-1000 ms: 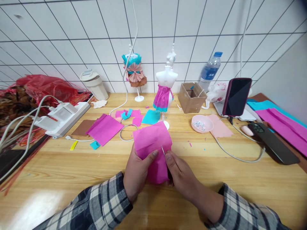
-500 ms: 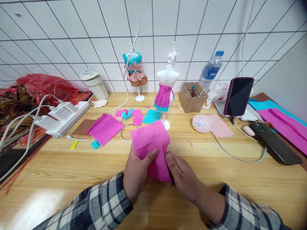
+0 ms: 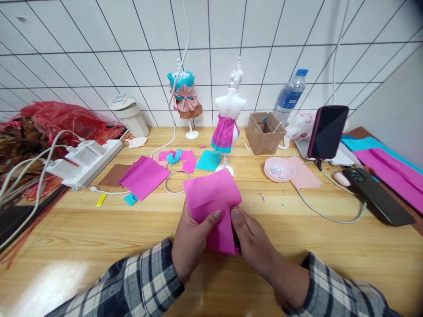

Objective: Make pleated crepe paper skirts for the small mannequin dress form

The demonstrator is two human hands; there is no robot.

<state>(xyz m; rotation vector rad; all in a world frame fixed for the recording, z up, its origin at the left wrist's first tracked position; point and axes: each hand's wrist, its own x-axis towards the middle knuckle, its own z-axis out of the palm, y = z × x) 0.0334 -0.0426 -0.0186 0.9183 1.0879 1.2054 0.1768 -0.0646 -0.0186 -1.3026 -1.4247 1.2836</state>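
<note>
A magenta paper piece (image 3: 211, 193) is held up over the table, gripped along its left side by my left hand (image 3: 194, 237), thumb flat on its front. My right hand (image 3: 253, 237) is closed round scissors (image 3: 235, 231) at the paper's right part. Their thin tip shows against the paper; the handles are mostly hidden by my fingers. Behind the paper stands a small white mannequin (image 3: 230, 105) in a magenta skirt with a turquoise hem. Another mannequin (image 3: 185, 94), dressed in turquoise, pink and brown paper, is further back to the left.
Folded magenta paper (image 3: 143, 177) and a turquoise piece (image 3: 208, 160) lie behind my hands. A cardboard box (image 3: 264, 138), a pink bead dish (image 3: 278, 175) and a propped phone (image 3: 328, 132) stand to the right. At the left is a white power strip (image 3: 94, 165) with cables.
The magenta paper and both hands have shifted slightly right and down. The scissors' tip shows a little further right, and the paper's right corner spreads further out.
</note>
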